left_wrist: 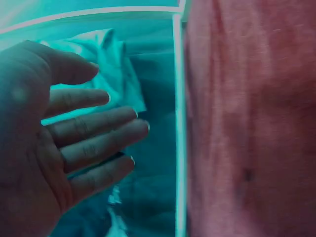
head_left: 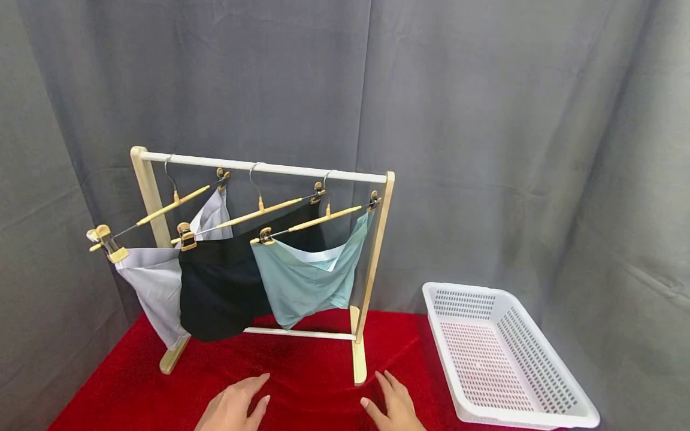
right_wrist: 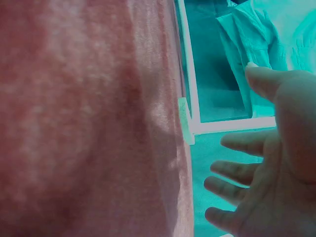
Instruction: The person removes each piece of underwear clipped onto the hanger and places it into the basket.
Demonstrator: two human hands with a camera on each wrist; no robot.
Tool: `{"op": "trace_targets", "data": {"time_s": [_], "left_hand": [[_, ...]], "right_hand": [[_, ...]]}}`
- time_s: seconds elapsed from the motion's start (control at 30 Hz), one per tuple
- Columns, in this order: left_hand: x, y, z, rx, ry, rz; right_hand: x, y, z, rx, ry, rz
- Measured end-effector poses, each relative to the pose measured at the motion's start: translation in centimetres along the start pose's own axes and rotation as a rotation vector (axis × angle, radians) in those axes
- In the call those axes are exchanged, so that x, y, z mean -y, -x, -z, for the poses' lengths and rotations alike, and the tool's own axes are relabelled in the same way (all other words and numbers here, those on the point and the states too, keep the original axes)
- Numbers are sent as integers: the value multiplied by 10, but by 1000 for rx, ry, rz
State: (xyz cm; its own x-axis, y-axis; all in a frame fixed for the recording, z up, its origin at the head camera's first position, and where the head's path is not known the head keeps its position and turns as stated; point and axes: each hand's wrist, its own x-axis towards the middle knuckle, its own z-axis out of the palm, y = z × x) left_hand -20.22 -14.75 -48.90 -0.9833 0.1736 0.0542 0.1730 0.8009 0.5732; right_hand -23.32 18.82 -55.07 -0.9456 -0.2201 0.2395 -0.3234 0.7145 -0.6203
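On the red cloth, my left hand (head_left: 233,404) lies at the front, its fingers spread and holding nothing. To its right my right hand (head_left: 392,403) is likewise spread, thumb apart from the fingers. Both are in front of a wooden garment rack (head_left: 373,263). Three clip hangers hang from its white bar: one holds a light grey pair of boxer briefs (head_left: 159,281), the middle one a black pair (head_left: 221,293), the right one a pale green pair (head_left: 307,287). The left wrist view shows the left fingers (left_wrist: 98,123) straight; in the right wrist view the right fingers (right_wrist: 232,173) are loosely extended.
A white perforated plastic basket (head_left: 450,359) stands at the right with nothing visible inside. Grey curtains (head_left: 474,143) close off the back and sides. The rack's right foot (head_left: 359,359) reaches forward over the red cloth (head_left: 302,377), close to the right hand.
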Motion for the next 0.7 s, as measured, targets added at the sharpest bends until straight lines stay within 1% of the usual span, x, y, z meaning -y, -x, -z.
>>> {"op": "trace_targets", "data": {"time_s": [0.1, 0.17, 0.23, 0.37, 0.47, 0.57, 0.7], "left_hand": [[-9, 1, 13, -58, -7, -68], [-16, 2, 21, -129, -17, -117], [-24, 1, 30, -237, -28, -187], [-38, -7, 50, -484, -34, -372], [-47, -16, 67, -627, -31, -513], [-56, -25, 83, -731, -20, -604], [-67, -35, 103, -826, 4, -670]], "right_hand": [[5, -5, 6, 3, -26, 27], [9, -8, 9, -4, -50, 29], [11, -13, 11, -32, -69, 32], [12, -25, 13, -134, -87, 74], [12, -36, 16, -207, -100, 113], [13, -46, 19, -245, -124, 112], [14, -59, 22, -265, -169, 99]]}}
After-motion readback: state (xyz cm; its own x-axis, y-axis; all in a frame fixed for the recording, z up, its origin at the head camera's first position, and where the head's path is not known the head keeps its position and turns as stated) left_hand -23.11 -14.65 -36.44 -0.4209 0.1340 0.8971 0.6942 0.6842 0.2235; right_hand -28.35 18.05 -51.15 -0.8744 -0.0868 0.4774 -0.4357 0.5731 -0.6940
